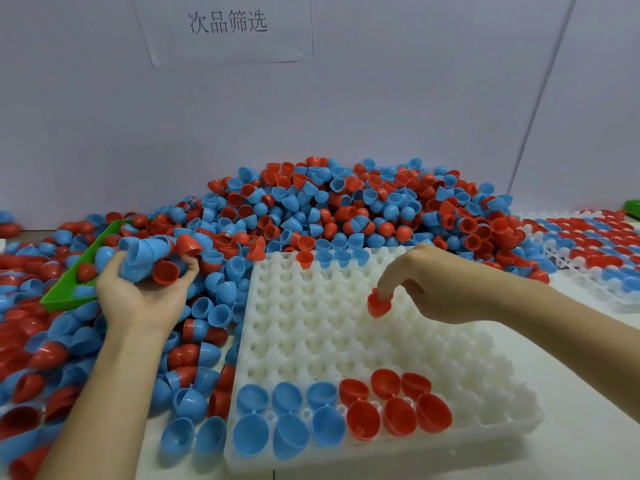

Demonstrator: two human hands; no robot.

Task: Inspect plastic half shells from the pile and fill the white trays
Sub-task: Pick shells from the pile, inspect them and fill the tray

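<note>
A big pile of red and blue half shells [349, 209] lies against the wall and spreads down the left side. In front of me sits a white tray [311, 323] with bumpy cells; its near rows hold blue shells [287, 420] on the left and red shells [394, 407] beside them, and a few shells sit in its far row. My left hand [138, 292], palm up left of the tray, holds a bunch of blue and red shells [152, 258]. My right hand [433, 285] hovers above the tray's middle, fingertips pinching one red shell [379, 304].
A green tray [65, 289] lies tilted among the shells at the left, partly buried. A second white tray [595, 258], filled with red and blue shells, sits at the right. A paper sign [225, 26] hangs on the wall. Another green object [632, 206] shows at the right edge.
</note>
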